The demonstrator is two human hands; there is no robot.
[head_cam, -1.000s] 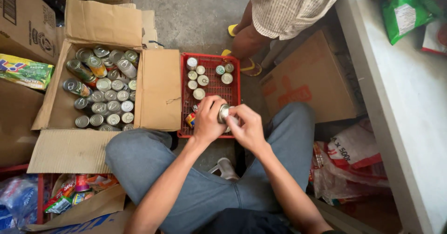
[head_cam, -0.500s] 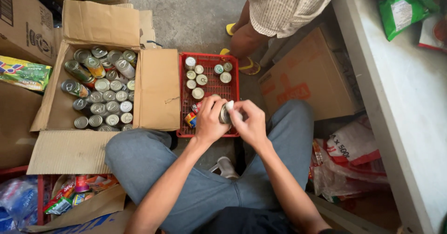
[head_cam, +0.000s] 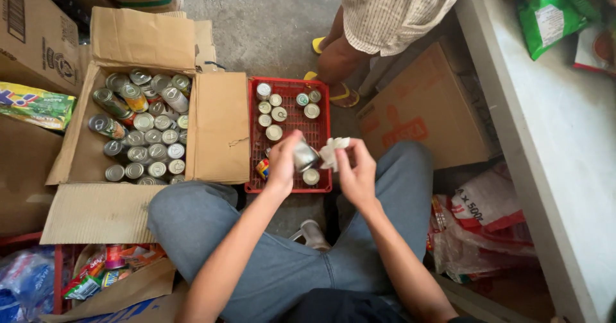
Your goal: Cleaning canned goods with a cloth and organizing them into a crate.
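Two bare hands work over a red crate (head_cam: 321, 108) on the floor. Left hand (head_cam: 284, 164) is wrapped around a small silver can (head_cam: 305, 156), tilted, just above the crate's near edge. Right hand (head_cam: 357, 174) at 3 o'clock of the can pinches a crumpled white cloth (head_cam: 333, 152) – cloth touching the can's side. More small cans (head_cam: 278, 113) stand upright in the crate's far half. Open cardboard box (head_cam: 218, 127) at 9 o'clock holds many cans. Another person's legs (head_cam: 337, 60) at 12 o'clock.
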